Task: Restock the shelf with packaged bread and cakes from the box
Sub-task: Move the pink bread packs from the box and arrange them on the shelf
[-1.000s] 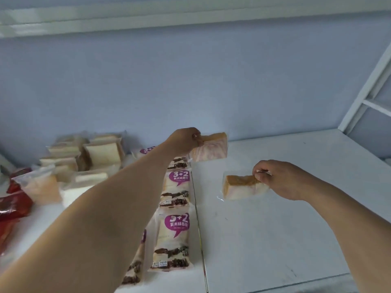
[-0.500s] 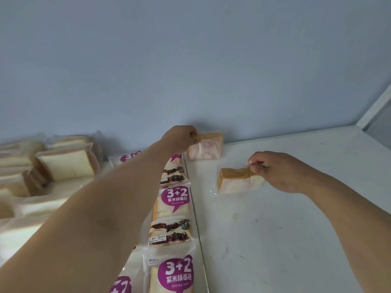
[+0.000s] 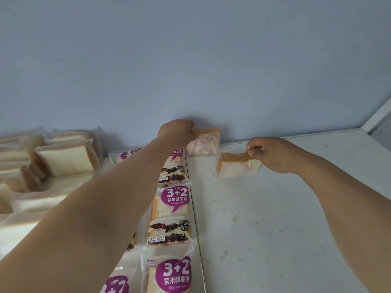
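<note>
1. The left hand (image 3: 176, 132) reaches far back over the white shelf (image 3: 296, 218), fingers curled and pinching the wrapper edge of a pink-swirled cake slice (image 3: 206, 142). That slice sits at the very back of the shelf, right against the pale blue wall (image 3: 190, 60), and looks to rest on the shelf surface.

2. The right hand (image 3: 275, 154) is nearer and further right – thumb and fingers are nipped together on the crinkled plastic at the top corner of a second wrapped slice (image 3: 237, 166). This one has a brown crust on top and a pale pink-and-cream side. Its lower edge lies on the shelf or just above it; I cannot tell which.

3. The two slices are near each other but apart, the second one in front and to the right of the first.

4. Beside the left forearm runs a row of purple-labelled "3+2" bread packs (image 3: 173, 214), lying flat one behind the other along the shelf seam – the farthest pack ends just beside the back slice.

5. Further left lies a loose pile of clear-bagged white toast (image 3: 65, 159), some packs leaning against the wall, slightly blurred.

6. At the far right a white upright post (image 3: 378, 115) marks the end of the shelf.
</note>
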